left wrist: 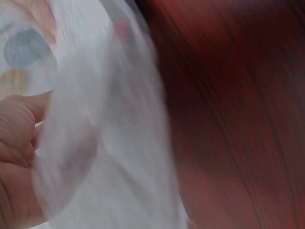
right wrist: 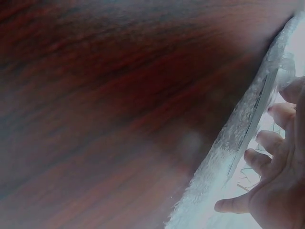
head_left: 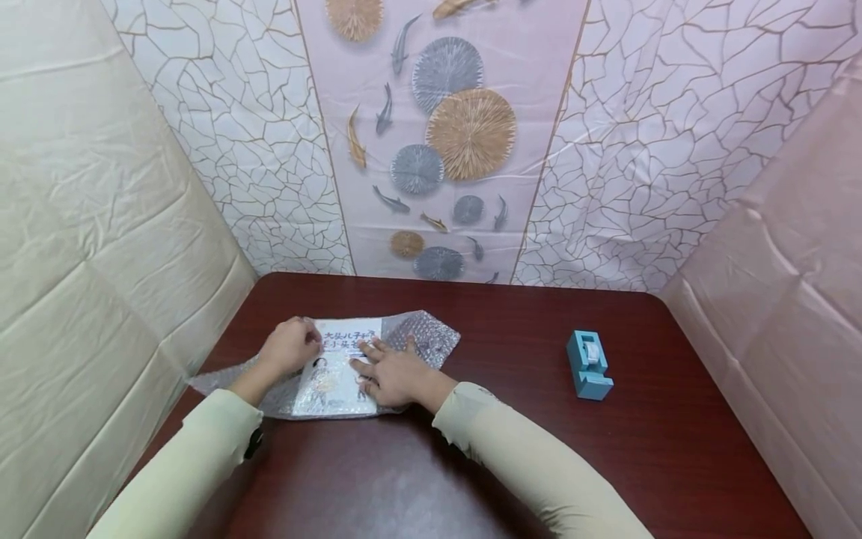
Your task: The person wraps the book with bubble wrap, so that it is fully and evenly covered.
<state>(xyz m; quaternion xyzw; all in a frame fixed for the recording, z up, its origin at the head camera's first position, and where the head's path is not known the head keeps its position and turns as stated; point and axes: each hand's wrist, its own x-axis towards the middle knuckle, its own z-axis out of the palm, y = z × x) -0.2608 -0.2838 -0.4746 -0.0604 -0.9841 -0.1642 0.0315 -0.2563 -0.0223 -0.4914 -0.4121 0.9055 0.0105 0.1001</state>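
A thin white book (head_left: pixel 333 389) with dark printed characters and small drawn figures lies flat on a sheet of clear bubble wrap (head_left: pixel 436 338). My left hand (head_left: pixel 291 346) is at the upper left of the book and pinches the wrap there. In the left wrist view a blurred fold of wrap (left wrist: pixel 124 162) hides part of that hand. With fingers spread, my right hand (head_left: pixel 397 374) presses on the right half of the cover. The right wrist view shows the book's edge (right wrist: pixel 255 121) above the wrap, beside the fingertips.
To the right on the dark red-brown table (head_left: pixel 525 449) stands a blue tape dispenser (head_left: pixel 588 367) with a roll in it. Bubble wrap extends past the book on both sides, its left end (head_left: pixel 218 378) reaching the table's left edge. Draped patterned cloth (head_left: pixel 438 247) borders the back.
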